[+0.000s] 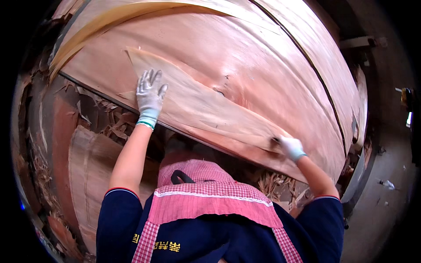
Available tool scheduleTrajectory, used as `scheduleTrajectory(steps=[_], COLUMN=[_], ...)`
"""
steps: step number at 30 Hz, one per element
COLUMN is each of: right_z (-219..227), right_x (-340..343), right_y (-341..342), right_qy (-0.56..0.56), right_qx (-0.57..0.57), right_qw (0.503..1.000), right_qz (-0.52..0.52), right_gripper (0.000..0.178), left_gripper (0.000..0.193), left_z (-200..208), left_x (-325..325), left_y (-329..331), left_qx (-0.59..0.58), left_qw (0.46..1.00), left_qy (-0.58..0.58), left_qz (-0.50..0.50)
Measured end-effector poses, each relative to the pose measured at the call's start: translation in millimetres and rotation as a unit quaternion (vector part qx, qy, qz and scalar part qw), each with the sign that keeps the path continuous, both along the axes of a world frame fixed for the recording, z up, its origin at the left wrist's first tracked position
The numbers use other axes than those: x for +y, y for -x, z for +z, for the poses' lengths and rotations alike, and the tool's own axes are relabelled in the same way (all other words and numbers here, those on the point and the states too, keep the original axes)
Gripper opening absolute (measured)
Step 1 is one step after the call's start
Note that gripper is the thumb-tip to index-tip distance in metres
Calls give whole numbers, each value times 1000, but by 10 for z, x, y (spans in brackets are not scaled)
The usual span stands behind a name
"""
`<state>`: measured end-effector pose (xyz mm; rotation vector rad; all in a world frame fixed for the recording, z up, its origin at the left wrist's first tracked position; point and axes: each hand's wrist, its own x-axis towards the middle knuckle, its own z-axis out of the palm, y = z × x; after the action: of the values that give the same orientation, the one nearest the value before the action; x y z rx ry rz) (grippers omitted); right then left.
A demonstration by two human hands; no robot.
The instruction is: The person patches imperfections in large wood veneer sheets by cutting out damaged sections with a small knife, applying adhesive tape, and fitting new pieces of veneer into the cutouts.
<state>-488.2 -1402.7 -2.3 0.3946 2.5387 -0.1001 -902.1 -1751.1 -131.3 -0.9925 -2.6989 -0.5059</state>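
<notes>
Left hand: your gloved left hand [150, 90], palm down, fingers a little spread, resting on the veneer strip; nothing is pinched that shows.
Right hand: your gloved right hand [291, 148], blurred, fingers bent at the narrow end of the strip; you cannot tell from this view whether they pinch it.
Dark object: one small dark item [275, 140] at the right fingertips; too blurred to tell tool from shadow.
Veneer strip: one pale, tapering veneer strip [206, 107], lying from just beyond your left fingers across to your right hand, its far edge wavy.
Sheet beneath: one broad pinkish veneer sheet [263, 79], under the strip and reaching well beyond both hands.
Blemish: one small dark hole [220, 93] in the sheet, just past the strip, between your hands.
Curled band: one yellowish veneer band [118, 16], arched well beyond your left hand.
Offcuts: torn scraps [120, 129], on your side of the left hand.
Handling advice: thin veneer likely splits along its grain, so keep your left palm flat and steady, work your right hand low and along the strip, and ease off if it buckles; should the dark item be a blade, keep your left fingers out of its line.
</notes>
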Motion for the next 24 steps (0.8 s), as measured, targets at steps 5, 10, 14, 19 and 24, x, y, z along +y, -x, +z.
scheduleTrajectory(steps=[5,10,14,19,24], right_z=[-123,-395,-627,-495,-734], right_x=[-396,-1541,-2046,-1302,-900], right_y=[1028,3259,3922,2904,-18], right_qy=[75,106,73,19,-75], right_qx=[194,184,247,186,172], right_qw=[978,977,949,978,965], right_qz=[-29,25,181,90,-182], right_gripper=[17,15,11,11,19], left_gripper=[70,93,100,79,75], left_z=[10,398,500,299,395], left_x=[-66,39,111,3,33], left_y=[38,48,106,89,36], left_qx=[-23,-192,-167,-118,-124], left_qw=[997,980,983,993,992], left_qy=[72,-11,67,8,4], left_qz=[7,44,37,-1,-6])
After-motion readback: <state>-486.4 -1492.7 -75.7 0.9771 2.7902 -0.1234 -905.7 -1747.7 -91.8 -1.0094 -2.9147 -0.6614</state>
